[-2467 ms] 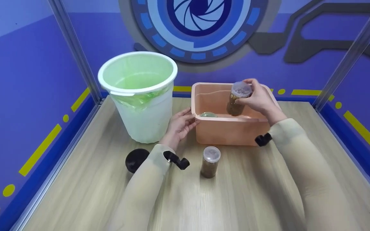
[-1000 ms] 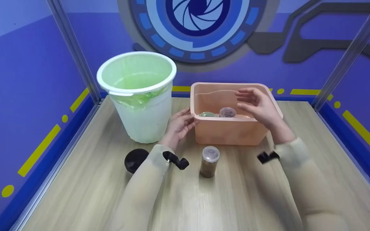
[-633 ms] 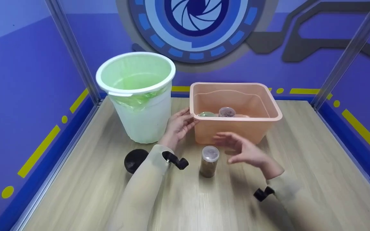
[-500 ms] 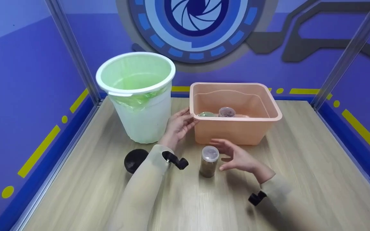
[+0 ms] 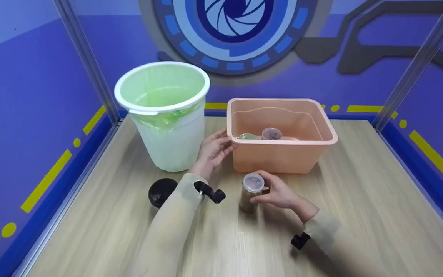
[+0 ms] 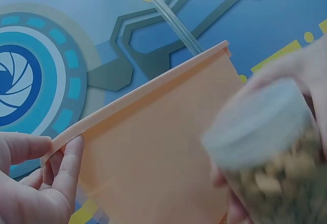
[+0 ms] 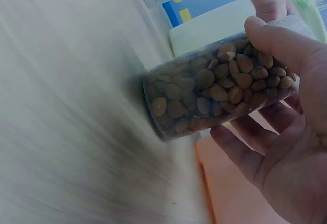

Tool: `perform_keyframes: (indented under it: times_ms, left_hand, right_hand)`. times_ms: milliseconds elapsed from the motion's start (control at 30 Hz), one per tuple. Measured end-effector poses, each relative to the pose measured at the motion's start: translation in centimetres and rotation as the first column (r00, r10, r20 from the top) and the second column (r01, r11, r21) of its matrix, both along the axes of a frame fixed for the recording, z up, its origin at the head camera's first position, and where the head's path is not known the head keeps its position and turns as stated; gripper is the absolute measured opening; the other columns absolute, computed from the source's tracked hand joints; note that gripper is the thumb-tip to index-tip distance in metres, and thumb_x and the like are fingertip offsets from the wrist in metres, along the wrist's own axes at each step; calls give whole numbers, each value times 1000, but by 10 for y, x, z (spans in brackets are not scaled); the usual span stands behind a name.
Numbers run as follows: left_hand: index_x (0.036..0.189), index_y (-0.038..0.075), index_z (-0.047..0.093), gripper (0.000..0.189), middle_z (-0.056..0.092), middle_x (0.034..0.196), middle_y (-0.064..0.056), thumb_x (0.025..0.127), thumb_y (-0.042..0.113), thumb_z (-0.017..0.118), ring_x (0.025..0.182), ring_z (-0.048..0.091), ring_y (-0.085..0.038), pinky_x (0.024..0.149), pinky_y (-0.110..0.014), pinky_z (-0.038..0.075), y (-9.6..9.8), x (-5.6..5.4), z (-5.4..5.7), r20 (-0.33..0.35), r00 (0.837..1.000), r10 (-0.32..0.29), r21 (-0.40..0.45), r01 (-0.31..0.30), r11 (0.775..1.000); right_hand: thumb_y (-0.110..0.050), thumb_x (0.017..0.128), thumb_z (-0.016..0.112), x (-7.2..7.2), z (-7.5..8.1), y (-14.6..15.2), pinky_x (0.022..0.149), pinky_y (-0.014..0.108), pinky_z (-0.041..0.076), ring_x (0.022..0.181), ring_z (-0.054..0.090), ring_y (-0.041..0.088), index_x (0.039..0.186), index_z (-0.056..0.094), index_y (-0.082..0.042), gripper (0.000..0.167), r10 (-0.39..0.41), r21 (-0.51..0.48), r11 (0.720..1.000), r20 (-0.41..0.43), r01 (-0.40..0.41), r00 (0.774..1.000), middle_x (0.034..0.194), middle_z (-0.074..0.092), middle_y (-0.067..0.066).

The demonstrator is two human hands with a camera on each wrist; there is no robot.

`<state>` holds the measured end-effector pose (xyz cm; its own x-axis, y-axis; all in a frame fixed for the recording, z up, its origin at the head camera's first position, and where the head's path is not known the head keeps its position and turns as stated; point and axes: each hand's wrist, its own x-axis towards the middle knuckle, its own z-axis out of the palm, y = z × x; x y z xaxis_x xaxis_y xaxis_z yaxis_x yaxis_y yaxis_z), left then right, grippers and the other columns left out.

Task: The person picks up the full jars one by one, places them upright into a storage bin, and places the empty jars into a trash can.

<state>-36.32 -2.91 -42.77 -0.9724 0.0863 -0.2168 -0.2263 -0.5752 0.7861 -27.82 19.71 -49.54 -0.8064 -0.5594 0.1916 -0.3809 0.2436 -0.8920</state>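
Note:
My right hand [image 5: 277, 191] grips a clear plastic jar [image 5: 247, 198] of brown nuts, thumb on the near side and fingers around the back. Its translucent lid faces up, and in the right wrist view the nuts [image 7: 225, 78] show through the wall, with the base close over the tabletop. At the near left corner of a peach plastic bin [image 5: 277, 157], my left hand [image 5: 214, 152] pinches the rim between thumb and fingers. Inside the bin stand another lidded jar [image 5: 272, 134] and a greenish round-topped thing [image 5: 247, 136], both mostly hidden by the front wall.
A tall white bucket [image 5: 171, 142] with a green liner bag stands left of the bin. Beside my left forearm is a clear jar with a black lid [image 5: 162, 191], partly covered by the sleeve. Blue printed walls [image 5: 360, 92] enclose the wooden table [image 5: 360, 173].
My right hand let go of a jar inside the bin, came out and down toward the front, and closed around the jar on the table, which now leans slightly. The left hand stayed at the rim.

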Motion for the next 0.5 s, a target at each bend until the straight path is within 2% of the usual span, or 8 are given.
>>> perform_keyframes:
  times_ms: [133,300,367,500]
  left_hand:
    - [146,-1,54,51,59,145,-22,96,-12,57,102,68,-26,93,-38,64,0,1,0,12,1000,8,5,-8,1000]
    - [145,0,55,50,60,144,-20,96,-10,59,111,67,-30,96,-39,63,0,0,1,16,1000,15,-3,-15,1000]
    - [145,1,56,50,60,144,-19,96,-10,60,109,67,-28,96,-39,63,0,1,1,21,1000,17,-9,-17,1000]
    - [145,1,56,50,61,145,-18,96,-10,60,104,68,-25,95,-37,63,1,2,1,18,1000,15,-17,-15,1000]
  right_hand:
    - [-7,78,87,2,32,7,93,29,60,106,66,7,134,56,2,65,-25,-1,1000,-45,25,999,121,68,16]
    - [6,74,86,-6,91,20,87,22,60,100,68,6,131,56,9,64,-116,-89,991,-139,105,983,112,70,-2]
    - [11,72,84,-13,116,26,86,19,59,99,67,5,130,57,10,64,-183,-133,978,-177,161,967,109,68,-8]
    - [12,74,83,-31,158,40,90,16,55,104,62,5,129,58,9,61,-327,-207,936,-203,286,923,111,65,-11]
